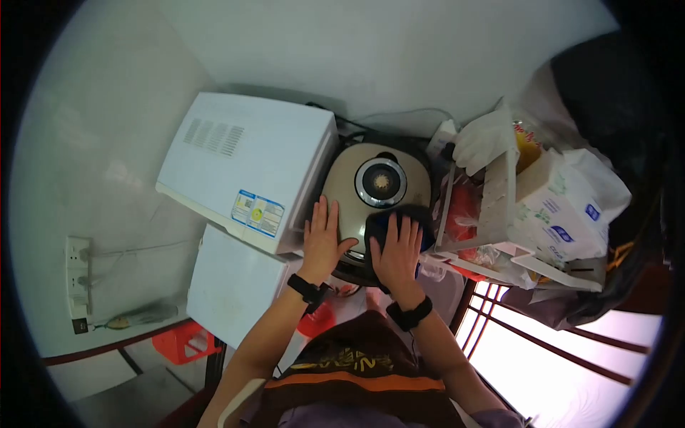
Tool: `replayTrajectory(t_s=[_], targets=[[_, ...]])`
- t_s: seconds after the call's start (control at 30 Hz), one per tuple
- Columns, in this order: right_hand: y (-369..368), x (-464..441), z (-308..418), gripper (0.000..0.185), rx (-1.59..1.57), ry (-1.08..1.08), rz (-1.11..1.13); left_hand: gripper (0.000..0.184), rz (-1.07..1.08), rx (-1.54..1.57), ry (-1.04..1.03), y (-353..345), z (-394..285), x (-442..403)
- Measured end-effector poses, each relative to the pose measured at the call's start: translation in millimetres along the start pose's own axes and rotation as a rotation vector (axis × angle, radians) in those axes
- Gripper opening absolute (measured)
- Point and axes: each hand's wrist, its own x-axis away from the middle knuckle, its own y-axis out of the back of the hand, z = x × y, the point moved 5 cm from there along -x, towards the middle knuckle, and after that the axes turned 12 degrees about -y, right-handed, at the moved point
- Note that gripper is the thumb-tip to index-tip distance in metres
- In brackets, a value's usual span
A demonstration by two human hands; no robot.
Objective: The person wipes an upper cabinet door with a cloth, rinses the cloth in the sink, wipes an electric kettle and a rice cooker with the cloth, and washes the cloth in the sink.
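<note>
A beige rice cooker with a round, silver-ringed vent on its lid stands in front of me. My left hand lies against the left front of the lid, fingers stretched out and holding nothing. A dark cloth covers the lid's right front part. On top of that cloth, my right hand presses it to the cooker, with the thumb along its left side. The cloth's far edge is blurred, and part of the cooker's front is hidden beneath my hands.
A white boxy appliance stands close on the left, above another white box. To the right, a white rack holds bags and a tissue pack. A wall socket strip is at far left, a red stool below.
</note>
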Motion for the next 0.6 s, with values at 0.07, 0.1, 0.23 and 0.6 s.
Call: replayTrajectory(t_s=[0.07, 0.1, 0.23, 0.6], targets=[[2, -26, 3, 0.061, 0.033, 0.014, -0.033, 0.094, 0.021, 0.011, 0.030, -1, -4, 2], [0, -39, 4, 0.054, 0.037, 0.004, -0.060, 0.094, 0.015, 0.020, 0.032, 1, -4, -2], [-6, -92, 1, 0.044, -0.049, 0.020, -0.190, 0.096, 0.019, 0.043, 0.028, 7, -5, -4], [21, -45, -11, 0.047, 0.001, 0.243, -0.181, 0.096, 0.000, 0.003, 0.077, 7, -3, -1]])
